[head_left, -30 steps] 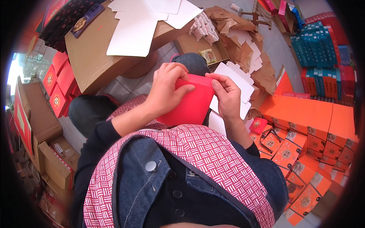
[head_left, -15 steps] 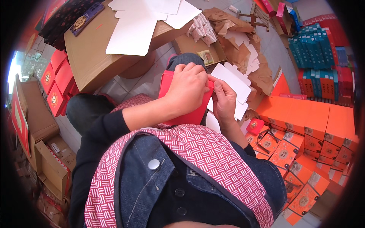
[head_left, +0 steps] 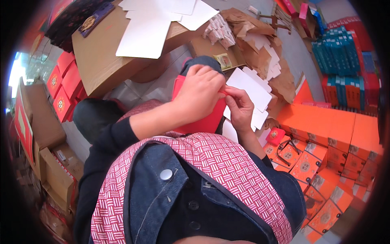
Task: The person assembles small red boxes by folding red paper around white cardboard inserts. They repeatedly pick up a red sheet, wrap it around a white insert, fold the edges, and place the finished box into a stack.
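A flat red card-like piece [head_left: 201,120] rests over my lap, below my raised knee. Across it lies my left hand [head_left: 202,89], its fingers curled down at the piece's right edge. My right hand [head_left: 240,106] meets it there, thumb and forefinger pinched on a small red bit of that edge. The fingertips of both hands nearly touch. Most of the red piece's upper part is covered by my left hand, so I cannot tell whether it is a box or a loose sheet.
White die-cut cards [head_left: 250,91] lie just beyond my right hand. More white sheets [head_left: 148,28] top a large brown carton [head_left: 95,61]. Orange boxes [head_left: 317,122] are stacked at right, with glasses [head_left: 289,152] on some. Red boxes [head_left: 63,101] stand at left; an open carton [head_left: 237,59] sits ahead.
Both hands stay at the red piece's right edge with small finger movements. The right hand's fingers have shifted slightly closer to the left. The whole view has moved a little.
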